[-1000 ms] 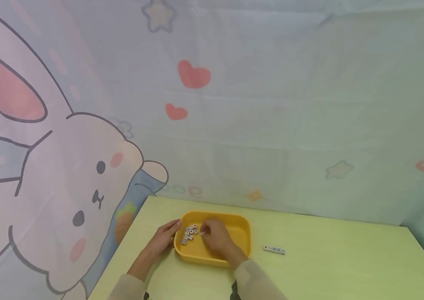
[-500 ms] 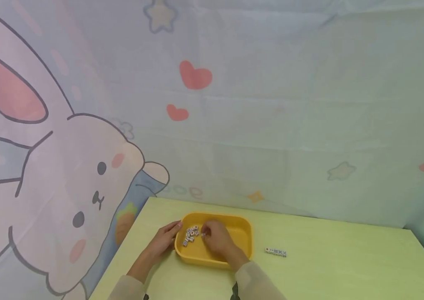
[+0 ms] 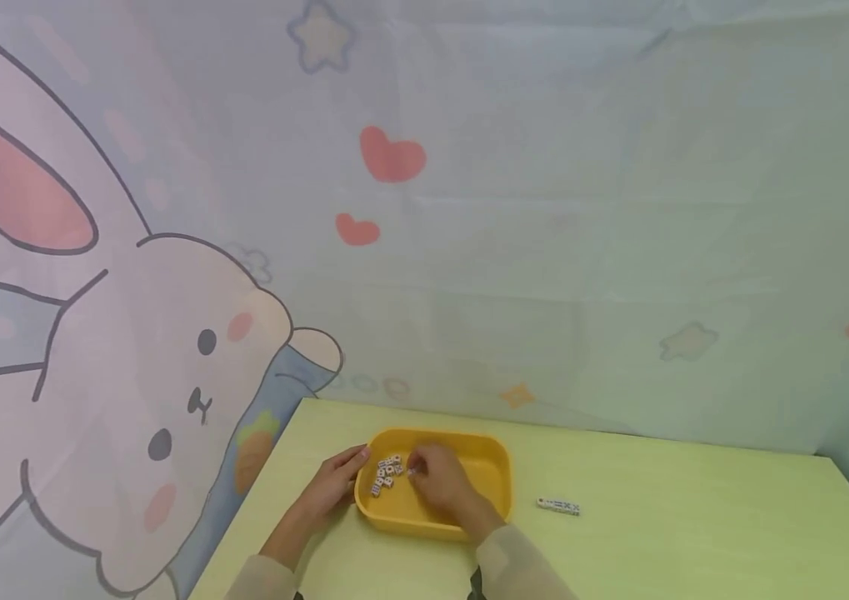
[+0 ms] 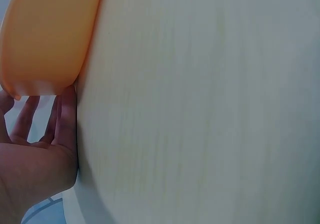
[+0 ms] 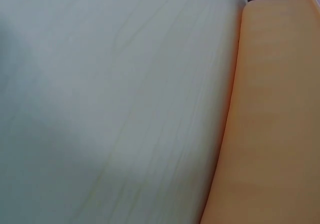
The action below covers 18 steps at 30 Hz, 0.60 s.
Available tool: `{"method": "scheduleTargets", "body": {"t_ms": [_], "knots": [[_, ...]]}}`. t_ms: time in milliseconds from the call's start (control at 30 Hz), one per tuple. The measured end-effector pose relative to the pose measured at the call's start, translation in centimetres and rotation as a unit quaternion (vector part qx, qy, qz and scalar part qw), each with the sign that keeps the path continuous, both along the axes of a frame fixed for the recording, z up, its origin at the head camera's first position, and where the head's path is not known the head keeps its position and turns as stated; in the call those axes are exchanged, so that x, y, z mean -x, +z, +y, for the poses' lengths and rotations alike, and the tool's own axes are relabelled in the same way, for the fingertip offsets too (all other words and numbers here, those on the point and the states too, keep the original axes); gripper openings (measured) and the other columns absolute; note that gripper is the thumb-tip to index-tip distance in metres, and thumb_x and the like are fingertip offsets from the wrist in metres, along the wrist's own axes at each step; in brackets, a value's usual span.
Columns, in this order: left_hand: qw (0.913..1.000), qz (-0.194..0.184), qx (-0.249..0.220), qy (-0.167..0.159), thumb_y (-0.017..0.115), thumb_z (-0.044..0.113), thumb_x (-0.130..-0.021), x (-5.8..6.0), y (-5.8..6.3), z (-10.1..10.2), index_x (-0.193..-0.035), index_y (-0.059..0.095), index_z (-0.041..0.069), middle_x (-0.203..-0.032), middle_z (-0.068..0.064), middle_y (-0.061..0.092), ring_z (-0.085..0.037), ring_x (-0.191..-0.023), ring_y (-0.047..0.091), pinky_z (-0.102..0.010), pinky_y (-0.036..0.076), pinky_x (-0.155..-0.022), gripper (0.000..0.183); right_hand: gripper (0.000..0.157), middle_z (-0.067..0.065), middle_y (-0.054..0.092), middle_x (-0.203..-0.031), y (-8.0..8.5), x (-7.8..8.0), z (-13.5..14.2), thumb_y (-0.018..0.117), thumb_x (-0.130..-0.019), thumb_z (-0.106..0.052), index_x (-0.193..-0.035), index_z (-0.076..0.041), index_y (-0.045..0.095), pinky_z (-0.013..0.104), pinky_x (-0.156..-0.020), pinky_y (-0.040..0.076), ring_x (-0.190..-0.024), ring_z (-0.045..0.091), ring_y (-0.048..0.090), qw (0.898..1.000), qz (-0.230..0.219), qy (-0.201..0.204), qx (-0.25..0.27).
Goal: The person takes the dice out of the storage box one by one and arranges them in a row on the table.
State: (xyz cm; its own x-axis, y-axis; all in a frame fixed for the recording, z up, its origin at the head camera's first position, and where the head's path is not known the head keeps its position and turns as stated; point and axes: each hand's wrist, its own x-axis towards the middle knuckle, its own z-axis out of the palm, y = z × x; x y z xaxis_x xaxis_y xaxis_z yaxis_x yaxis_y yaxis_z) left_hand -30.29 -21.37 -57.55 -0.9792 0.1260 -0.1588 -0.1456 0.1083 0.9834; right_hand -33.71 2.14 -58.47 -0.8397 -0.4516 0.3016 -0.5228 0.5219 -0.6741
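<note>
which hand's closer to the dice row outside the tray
Right. The right hand is in the tray, left of the row; the left hand is farther, at the tray's left end.

The tray looks smooth plastic, the tabletop matt and faintly wood-grained, the backdrop creased cloth.

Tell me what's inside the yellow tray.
Inside the yellow tray, white dice cluster at the left end, and the right hand has its fingers on another die. Whatever lies beneath that hand is hidden.
</note>
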Motion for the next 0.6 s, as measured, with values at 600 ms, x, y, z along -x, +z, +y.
{"method": "scheduleTargets", "body": {"t_ms": [600], "knots": [[0.9999,0.000,-0.011,0.013,0.060,0.047,-0.108,-0.19,-0.11,0.12,-0.156,0.047,-0.002,-0.148,-0.024,0.057,-0.034,-0.131,0.059,-0.039,0.059,-0.095,0.071,0.009,-0.002,0.064,-0.084,-0.23,0.07,-0.10,0.075,-0.089,0.000,-0.092,-0.007,0.069,0.034,-0.076,0.052,-0.079,0.013,0.056,1.000,0.020,0.009,-0.012]]}}
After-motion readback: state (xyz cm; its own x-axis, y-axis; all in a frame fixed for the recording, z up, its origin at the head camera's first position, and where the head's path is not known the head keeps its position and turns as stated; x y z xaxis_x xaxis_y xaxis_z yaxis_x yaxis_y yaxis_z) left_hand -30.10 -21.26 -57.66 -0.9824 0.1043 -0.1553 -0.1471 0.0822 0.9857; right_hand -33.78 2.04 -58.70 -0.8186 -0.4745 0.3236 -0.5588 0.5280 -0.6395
